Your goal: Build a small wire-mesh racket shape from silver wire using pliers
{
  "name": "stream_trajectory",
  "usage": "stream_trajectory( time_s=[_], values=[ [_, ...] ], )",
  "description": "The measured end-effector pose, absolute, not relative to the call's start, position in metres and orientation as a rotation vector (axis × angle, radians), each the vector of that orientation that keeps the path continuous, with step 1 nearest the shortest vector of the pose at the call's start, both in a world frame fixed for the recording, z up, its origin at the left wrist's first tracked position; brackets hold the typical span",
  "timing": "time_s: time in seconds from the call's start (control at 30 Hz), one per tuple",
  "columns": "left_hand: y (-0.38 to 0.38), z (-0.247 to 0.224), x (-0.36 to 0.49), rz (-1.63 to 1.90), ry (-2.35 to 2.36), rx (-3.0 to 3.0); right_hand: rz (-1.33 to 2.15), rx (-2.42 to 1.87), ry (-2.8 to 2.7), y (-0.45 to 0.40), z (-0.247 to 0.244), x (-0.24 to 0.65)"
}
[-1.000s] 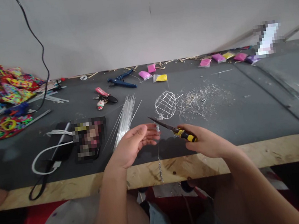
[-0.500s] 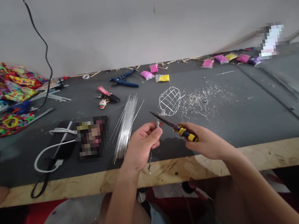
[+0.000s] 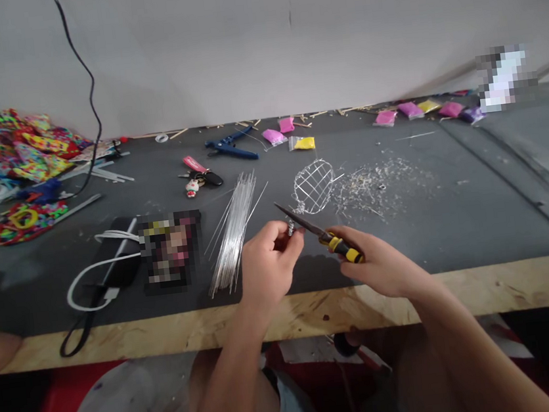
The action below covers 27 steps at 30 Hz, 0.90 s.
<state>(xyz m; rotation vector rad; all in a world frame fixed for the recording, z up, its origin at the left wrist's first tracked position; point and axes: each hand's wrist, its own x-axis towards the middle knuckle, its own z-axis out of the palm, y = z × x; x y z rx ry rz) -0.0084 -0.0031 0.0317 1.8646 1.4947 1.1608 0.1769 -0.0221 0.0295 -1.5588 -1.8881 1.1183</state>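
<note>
My left hand (image 3: pixel 271 259) is closed around a twisted piece of silver wire (image 3: pixel 291 227), whose coiled end shows above the thumb and forefinger. In my right hand (image 3: pixel 372 259) are long-nose pliers (image 3: pixel 341 244) with yellow and black handles. Their dark jaws point up and left, close to the wire's top; whether they touch it I cannot tell. Just beyond lies a rounded wire mesh shape (image 3: pixel 314 187) with a crossed grid inside. A bundle of straight silver wires (image 3: pixel 234 237) rests left of my left hand.
Wire clippings (image 3: pixel 376 184) are scattered right of the mesh. Blue pliers (image 3: pixel 232 147), keys (image 3: pixel 202 176) and small coloured packets (image 3: pixel 304 143) lie farther back. A phone (image 3: pixel 173 250) and white cable (image 3: pixel 78 307) are at left, near colourful bags (image 3: pixel 30 151). A wooden edge (image 3: pixel 170 330) runs along the front.
My left hand has turned, its back now more toward me, and the wire's dangling lower end is hidden. The pliers stay almost in the same place. The view has shifted slightly.
</note>
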Motion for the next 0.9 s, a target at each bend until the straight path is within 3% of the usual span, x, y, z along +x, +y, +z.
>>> stream_trajectory(
  time_s=[0.4, 0.73, 0.9],
  values=[
    [0.002, 0.014, -0.012, 1.300, 1.699, 2.413, 1.280, -1.530, -1.808, -0.029, 0.036, 0.172],
    [0.001, 0.038, -0.030, 0.827, 1.188, 1.685, 1.475, -1.496, -1.625, -0.025, 0.029, 0.185],
    [0.015, 0.034, -0.048, 0.980, 1.089, 1.429, 1.715, -1.300, -1.356, -0.024, 0.027, 0.189]
  ],
)
